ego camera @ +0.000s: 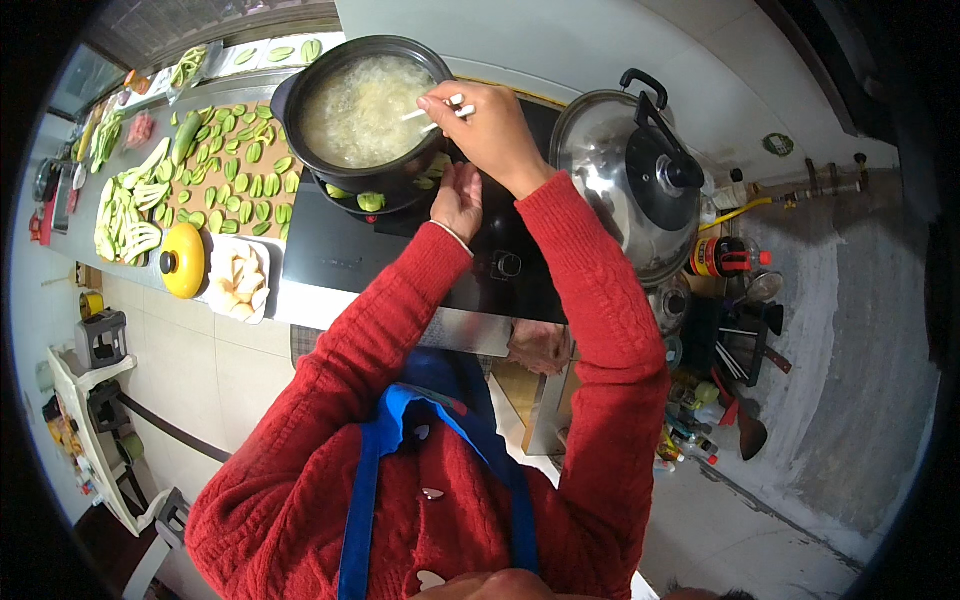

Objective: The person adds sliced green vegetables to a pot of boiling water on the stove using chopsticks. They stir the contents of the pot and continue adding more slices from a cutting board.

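A dark clay pot (288, 124) on the black stove holds bubbling, cloudy liquid with pale contents. My right hand (484, 124) is closed around white chopsticks (453, 109) at the pot's right rim, their tips over the liquid. Below it, my left hand (459, 201) stays beside the pot's lower side with the palm turned up and the fingers loosely bent; whether it touches the pot cannot be told. Green vegetable pieces (371, 201) lie around the pot's base. To the left, many green leaf pieces (241, 182) are spread on a brown board.
A large steel lidded pot (600, 165) stands right of the stove. At left are a yellow lid (182, 260), a white tray of pale pieces (262, 292) and piled green stalks (124, 217). A sauce bottle (724, 257) and a knife rack (754, 352) are at the right.
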Motion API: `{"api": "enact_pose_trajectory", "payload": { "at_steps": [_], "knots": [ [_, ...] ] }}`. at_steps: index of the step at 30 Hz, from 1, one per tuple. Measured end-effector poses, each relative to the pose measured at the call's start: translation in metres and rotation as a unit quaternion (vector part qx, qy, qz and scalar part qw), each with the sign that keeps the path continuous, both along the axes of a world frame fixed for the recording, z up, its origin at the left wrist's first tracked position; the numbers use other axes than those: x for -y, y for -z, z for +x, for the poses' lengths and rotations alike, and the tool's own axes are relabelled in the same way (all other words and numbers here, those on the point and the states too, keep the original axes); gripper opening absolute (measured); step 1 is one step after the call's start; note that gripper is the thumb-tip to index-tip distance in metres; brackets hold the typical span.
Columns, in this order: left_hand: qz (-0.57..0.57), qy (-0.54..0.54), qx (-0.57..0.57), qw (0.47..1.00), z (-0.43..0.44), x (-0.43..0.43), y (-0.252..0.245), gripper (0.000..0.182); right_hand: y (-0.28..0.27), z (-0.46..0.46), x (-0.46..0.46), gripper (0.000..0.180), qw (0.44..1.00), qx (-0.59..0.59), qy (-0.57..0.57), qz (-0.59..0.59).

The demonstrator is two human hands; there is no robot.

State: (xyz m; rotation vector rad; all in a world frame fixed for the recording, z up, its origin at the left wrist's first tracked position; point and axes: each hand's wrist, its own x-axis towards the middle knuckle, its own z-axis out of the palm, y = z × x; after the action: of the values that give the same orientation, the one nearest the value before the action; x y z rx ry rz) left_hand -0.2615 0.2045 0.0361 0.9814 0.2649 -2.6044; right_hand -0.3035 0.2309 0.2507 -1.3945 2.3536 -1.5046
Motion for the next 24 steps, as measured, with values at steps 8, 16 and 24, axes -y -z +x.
{"api": "enact_pose_trajectory", "payload": {
  "at_steps": [8, 16, 24],
  "knots": [
    [-0.014, 0.166, -0.045, 0.985, 0.082, -0.002, -0.048, 0.027, -0.01, -0.007, 0.0, 0.027, 0.998, 0.039, 0.046, -0.029],
    [-0.186, 0.293, 0.035, 0.937, 0.28, 0.085, -0.047, 0.049, -0.005, 0.003, 0.018, 0.028, 0.988, 0.15, 0.038, -0.024],
    [-0.232, 0.218, 0.114, 0.941, 0.393, 0.146, -0.033, 0.065, -0.007, 0.006, 0.027, 0.03, 0.977, 0.198, 0.068, -0.051]
  ]
}}
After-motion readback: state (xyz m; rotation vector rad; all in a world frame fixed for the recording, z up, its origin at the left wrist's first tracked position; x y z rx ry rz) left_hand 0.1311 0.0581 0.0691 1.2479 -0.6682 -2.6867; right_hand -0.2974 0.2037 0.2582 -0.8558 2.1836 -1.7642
